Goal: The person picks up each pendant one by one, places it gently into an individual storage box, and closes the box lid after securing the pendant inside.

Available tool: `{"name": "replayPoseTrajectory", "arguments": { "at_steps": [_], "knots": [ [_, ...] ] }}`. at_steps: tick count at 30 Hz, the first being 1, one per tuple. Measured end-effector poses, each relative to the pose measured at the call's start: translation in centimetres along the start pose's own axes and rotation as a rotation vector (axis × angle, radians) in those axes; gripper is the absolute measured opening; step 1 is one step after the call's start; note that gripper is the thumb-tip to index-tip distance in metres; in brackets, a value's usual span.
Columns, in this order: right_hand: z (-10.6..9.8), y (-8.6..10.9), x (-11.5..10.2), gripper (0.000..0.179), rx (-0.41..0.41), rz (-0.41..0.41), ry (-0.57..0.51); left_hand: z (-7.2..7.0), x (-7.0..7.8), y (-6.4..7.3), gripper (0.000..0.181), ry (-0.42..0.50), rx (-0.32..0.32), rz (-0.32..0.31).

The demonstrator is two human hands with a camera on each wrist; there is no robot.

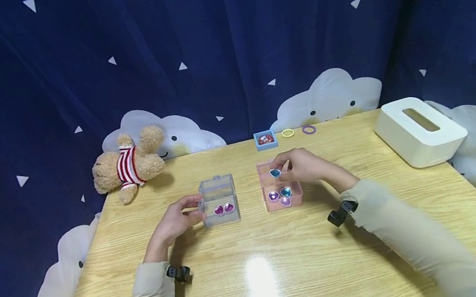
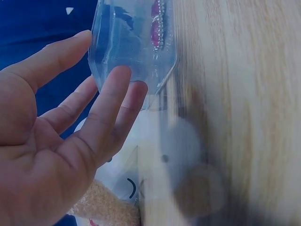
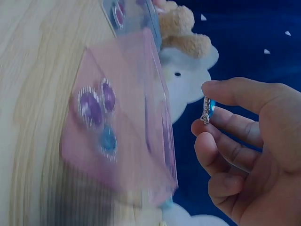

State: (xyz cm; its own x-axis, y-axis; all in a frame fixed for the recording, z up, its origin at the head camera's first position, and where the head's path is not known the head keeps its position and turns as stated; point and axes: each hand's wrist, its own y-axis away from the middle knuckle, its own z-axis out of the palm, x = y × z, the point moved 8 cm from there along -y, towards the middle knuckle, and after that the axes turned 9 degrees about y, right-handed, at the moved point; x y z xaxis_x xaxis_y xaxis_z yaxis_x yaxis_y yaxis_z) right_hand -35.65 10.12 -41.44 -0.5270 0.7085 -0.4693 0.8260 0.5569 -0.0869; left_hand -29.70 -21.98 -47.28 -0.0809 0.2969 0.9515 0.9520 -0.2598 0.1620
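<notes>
"Blue, faceted, beaded at the edge: state where it is."

"The blue gem (image 1: pixel 275 172) is off the surface (image 1: pixel 223 287), held up by the right grip (image 1: pixel 302 165). Thumb and fingertips are clamped on it. From where I stand, it shows no contact with the pink box (image 3: pixel 134 174)."

"Its attitude?"

"Edge-on in the right wrist view, long side roughly upright there; the head view shows its face. Which end is the point, I cannot tell."

"Contents of the pink box?"

"Two purple gems (image 3: pixel 91 108) and a second blue gem (image 1: pixel 286 192), grouped toward the person's side. From the head view, the held one appears above and behind them, over the rear of the box."

"The left grip?"

"The left grip (image 1: pixel 177 219) is at the left wall of the clear box (image 1: pixel 221 219), thumb and fingers apart. The fingertips are at the wall; firm contact I cannot confirm. Two magenta gems (image 1: pixel 229 207) lie inside, side by side."

"Governing relation?"

"In my judgement, the gap between held gem and pink box: the box lies below the gem and partly toward the person. The right grip is the nearer to it. The left grip is well apart, with the clear box between."
</notes>
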Motion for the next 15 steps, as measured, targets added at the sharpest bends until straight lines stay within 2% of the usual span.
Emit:
{"name": "replayPoseTrajectory", "arguments": {
  "at_steps": [15],
  "knots": [
    [3.5,-3.7,-4.6,0.029,-0.032,-0.021,-0.007,0.0,0.1,0.1,0.056,0.006,0.014,-0.019]
  ]
}}
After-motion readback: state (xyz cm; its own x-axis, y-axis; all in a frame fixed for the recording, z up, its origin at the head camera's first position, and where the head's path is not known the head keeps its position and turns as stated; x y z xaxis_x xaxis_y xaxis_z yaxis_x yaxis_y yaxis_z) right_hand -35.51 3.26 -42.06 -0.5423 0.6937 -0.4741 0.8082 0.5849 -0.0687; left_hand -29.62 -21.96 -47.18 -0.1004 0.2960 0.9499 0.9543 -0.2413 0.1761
